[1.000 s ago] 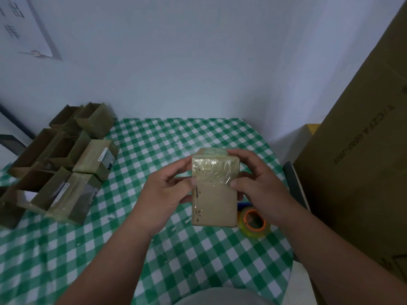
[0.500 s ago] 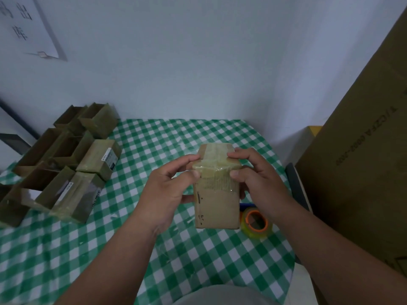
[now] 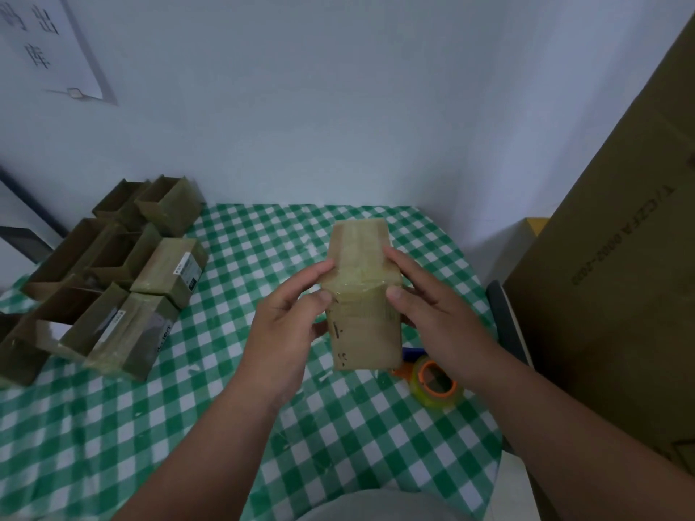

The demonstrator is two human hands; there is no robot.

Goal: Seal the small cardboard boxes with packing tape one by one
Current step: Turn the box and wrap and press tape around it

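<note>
Since the earlier frame, small taped brown cardboard box [image 3: 363, 295] has been tilted, taped end raised, above green-and-white checked tablecloth [image 3: 233, 408]. It is gripped by left hand [image 3: 286, 329] and right hand [image 3: 436, 314], thumbs pressed on tape. Orange-cored roll of clear packing tape [image 3: 438, 381] lies below.

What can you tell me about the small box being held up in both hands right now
The small cardboard box is plain brown, taller than wide, held upright above the green checked tablecloth. Glossy clear tape covers its upper half and wraps over the top end, wrinkled at the edge. Small dark marks show low on the front face. The left hand grips its left side, the right hand its right, thumbs pressing the taped front. It hides part of the tape roll behind.
</note>
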